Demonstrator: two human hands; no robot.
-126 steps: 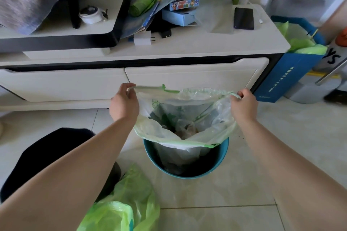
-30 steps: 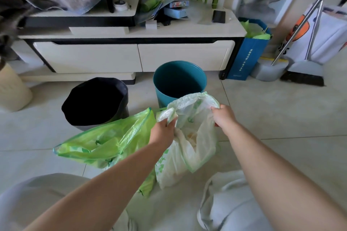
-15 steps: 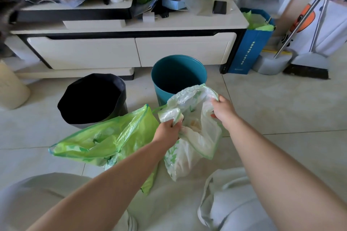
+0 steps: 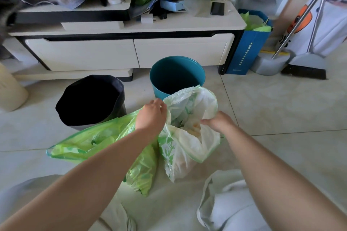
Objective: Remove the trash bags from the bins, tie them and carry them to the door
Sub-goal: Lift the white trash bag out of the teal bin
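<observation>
My left hand pinches the white bag's far rim; my right hand grips its near rim. The bag sits on the floor, near the teal bin. I gather both rims evenly — then knot.

Both bare forearms stretched forward and down from the bottom corners of the view, converging toward the middle. Left hand raised a little higher than the other, back facing up, wrist bent slightly, fingers curled and pinched on the white bag's upper rim at its left side. Right hand lower and palm-down, fingers pointing left and reaching over the bag's open mouth, resting on the near edge of the plastic, though whether closed on it cannot be told.
</observation>
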